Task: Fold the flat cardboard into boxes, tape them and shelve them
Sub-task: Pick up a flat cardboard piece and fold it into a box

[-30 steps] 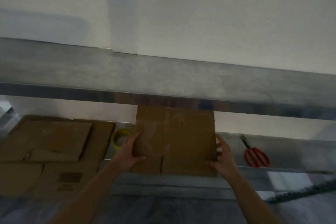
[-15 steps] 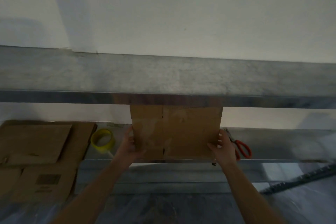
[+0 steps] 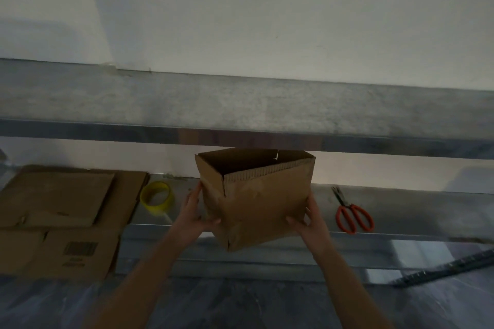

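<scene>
Head view, dim and a bit soft. Brown corrugated cardboard box (image 3: 256,200), opened up into a box shape, was held in the air between both hands, in front of the grey metal lower shelf (image 3: 414,211) and just under the front edge of the grey metal upper shelf (image 3: 240,104). Left hand (image 3: 196,211) gripped the box's left side, thumb on the near face. Right hand (image 3: 311,218) gripped the right side low down, thumb also on the near face. Hands were apart, the box between them, both clamped on it.

Fingers of both hands were hidden behind the box. Box underside was not visible, so could not tell how its bottom flaps lay. Far wall of the box showed only as a dark inside strip. Both forearms were cut off by the bottom edge.

Open top faced up and away toward the upper shelf. Long axis ran left to right. Box was tilted, with a lower near corner pointing down toward the person.

Stack of flat brown cardboard sheets (image 3: 58,200) lay at the left, yellow tape roll (image 3: 157,196) just beside it and near the left hand. Orange-handled scissors (image 3: 352,215) lay on the lower shelf right of the right hand, blades pointing away.
</scene>
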